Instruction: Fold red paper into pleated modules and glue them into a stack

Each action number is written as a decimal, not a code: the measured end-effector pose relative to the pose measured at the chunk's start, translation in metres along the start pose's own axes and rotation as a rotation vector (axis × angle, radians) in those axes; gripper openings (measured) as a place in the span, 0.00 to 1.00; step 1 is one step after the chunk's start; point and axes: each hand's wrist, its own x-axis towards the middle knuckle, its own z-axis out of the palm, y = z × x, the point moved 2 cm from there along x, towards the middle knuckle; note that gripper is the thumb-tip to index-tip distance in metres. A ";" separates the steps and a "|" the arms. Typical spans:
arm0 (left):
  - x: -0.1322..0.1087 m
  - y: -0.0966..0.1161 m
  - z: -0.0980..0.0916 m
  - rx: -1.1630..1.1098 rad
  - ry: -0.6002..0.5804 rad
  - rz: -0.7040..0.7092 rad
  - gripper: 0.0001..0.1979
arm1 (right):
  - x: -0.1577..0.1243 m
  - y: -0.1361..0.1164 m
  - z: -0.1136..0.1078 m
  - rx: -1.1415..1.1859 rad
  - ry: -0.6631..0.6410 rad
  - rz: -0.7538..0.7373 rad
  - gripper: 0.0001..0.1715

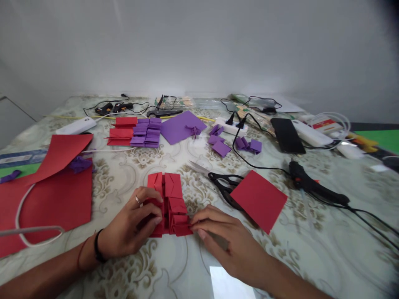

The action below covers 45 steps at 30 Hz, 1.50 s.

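Along the near side of the flowered tablecloth [193,272], both forearms are slanting inward from the lower corners, the wrists lying low and the palms facing down and inward. The left hand [132,224], wearing a ring and a dark wristband [99,247], is arching over the left column of a red folded-paper block [173,187]. Its fingers are curling, the thumb tip lying close to the fingertips; whether they are pinching the paper I cannot tell. The right hand [229,236] is stretching its fingers leftward, the leading fingertips touching the block's lower right corner and the thumb sitting just below them; I cannot tell whether they are gripping it. The block itself is lying flat between the hands.

Beyond the right hand, a red paper square [258,201] is partly covering the handles of the scissors [215,177], and a black glue gun [324,191] is lying farther right. Large red sheets [71,207] are spreading at the far left.

Farther back, red folded strips [121,135] are sitting against purple folded strips [146,135], a purple sheet [176,128] is lying beside them, and a dark phone [288,136] is resting to the right. Behind everything, a pale wall [199,45] is rising.
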 end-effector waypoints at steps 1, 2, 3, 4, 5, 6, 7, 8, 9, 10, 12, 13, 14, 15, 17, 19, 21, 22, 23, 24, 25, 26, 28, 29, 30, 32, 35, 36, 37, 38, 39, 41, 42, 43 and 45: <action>0.000 0.000 0.000 0.004 0.000 0.005 0.08 | 0.000 0.000 0.000 -0.006 -0.002 0.013 0.13; 0.000 0.001 -0.001 0.006 -0.004 0.010 0.08 | 0.000 0.001 0.000 -0.011 -0.006 0.025 0.13; 0.000 0.001 -0.001 0.005 -0.008 0.015 0.09 | 0.001 0.001 0.000 -0.016 -0.010 0.031 0.13; 0.000 0.002 -0.001 0.002 -0.015 0.016 0.10 | 0.001 0.001 -0.001 -0.021 -0.013 0.035 0.13; 0.000 0.003 -0.002 -0.003 -0.026 0.015 0.10 | 0.002 0.001 -0.001 -0.026 -0.016 0.037 0.14; -0.001 0.004 -0.002 -0.008 -0.039 0.012 0.11 | 0.002 0.000 -0.001 -0.030 -0.021 0.038 0.14; -0.001 0.004 -0.003 -0.011 -0.047 0.010 0.11 | 0.002 0.000 -0.001 -0.034 -0.024 0.039 0.14; -0.001 0.005 -0.003 -0.011 -0.057 0.009 0.11 | 0.003 0.000 -0.001 -0.037 -0.026 0.042 0.14; -0.002 0.005 -0.003 -0.008 -0.066 0.011 0.11 | 0.003 0.000 -0.001 -0.039 -0.029 0.046 0.14; -0.002 0.006 -0.004 -0.002 -0.073 0.016 0.11 | 0.003 0.000 -0.001 -0.040 -0.032 0.048 0.14; -0.001 0.007 -0.003 0.015 -0.082 0.026 0.10 | 0.003 0.001 -0.001 -0.038 -0.036 0.050 0.14; -0.001 0.007 -0.003 0.029 -0.086 0.030 0.10 | 0.003 0.001 -0.001 -0.036 -0.038 0.053 0.14; 0.000 0.008 -0.002 0.047 -0.086 0.032 0.10 | 0.003 0.001 -0.001 -0.033 -0.038 0.054 0.14; 0.000 0.008 -0.002 0.070 -0.079 0.034 0.10 | 0.003 0.002 0.000 -0.029 -0.035 0.053 0.13; 0.001 0.009 0.000 0.119 -0.057 0.047 0.10 | 0.003 0.002 0.000 -0.023 -0.030 0.051 0.13; 0.001 0.010 0.001 0.160 -0.028 0.064 0.09 | 0.003 0.001 -0.001 -0.023 -0.027 0.046 0.14; 0.001 0.011 0.002 0.179 -0.008 0.080 0.08 | 0.004 0.000 -0.001 -0.027 -0.027 0.040 0.14; 0.001 0.011 0.003 0.181 0.001 0.087 0.06 | 0.004 0.000 -0.001 -0.029 -0.026 0.037 0.14; 0.000 0.011 0.004 0.179 0.008 0.091 0.04 | 0.004 0.000 -0.001 -0.030 -0.024 0.035 0.14; 0.000 0.012 0.004 0.177 0.013 0.097 0.02 | 0.004 0.000 0.000 -0.030 -0.023 0.031 0.14; 0.000 0.012 0.006 0.176 0.015 0.101 0.03 | 0.004 0.000 0.000 -0.030 -0.023 0.027 0.14; -0.001 0.012 0.007 0.179 0.021 0.102 0.05 | 0.004 0.000 0.000 -0.031 -0.023 0.024 0.14; -0.002 0.013 0.010 0.196 0.036 0.093 0.06 | 0.004 0.001 0.001 -0.032 -0.029 0.016 0.13; -0.002 0.013 0.012 0.202 0.043 0.086 0.06 | 0.004 0.002 0.001 -0.032 -0.033 0.015 0.13; -0.003 0.014 0.013 0.205 0.049 0.084 0.05 | 0.004 0.003 0.002 -0.030 -0.036 0.014 0.13; -0.004 0.015 0.016 0.201 0.050 0.092 0.03 | 0.004 0.004 0.002 -0.025 -0.036 0.013 0.13; -0.004 0.019 0.018 0.177 0.046 0.103 0.03 | 0.004 0.004 0.003 -0.019 -0.038 0.019 0.13; -0.003 0.020 0.019 0.161 0.049 0.092 0.04 | 0.004 0.005 0.003 -0.018 -0.039 0.021 0.13; -0.003 0.021 0.019 0.142 0.052 0.071 0.04 | 0.004 0.004 0.003 -0.018 -0.039 0.022 0.13; -0.003 0.022 0.019 0.121 0.055 0.046 0.05 | 0.005 0.004 0.003 -0.019 -0.039 0.021 0.13; -0.003 0.023 0.019 0.099 0.057 0.020 0.05 | 0.005 0.004 0.003 -0.021 -0.040 0.021 0.13; -0.003 0.024 0.018 0.059 0.061 -0.018 0.06 | 0.005 0.004 0.002 -0.024 -0.040 0.019 0.13; -0.003 0.025 0.018 0.042 0.060 -0.027 0.07 | 0.005 0.004 0.002 -0.024 -0.041 0.019 0.13; -0.003 0.025 0.017 0.026 0.059 -0.033 0.08 | 0.005 0.004 0.002 -0.022 -0.042 0.017 0.13; -0.003 0.025 0.016 0.003 0.055 -0.039 0.08 | 0.005 0.003 0.002 -0.019 -0.043 0.011 0.13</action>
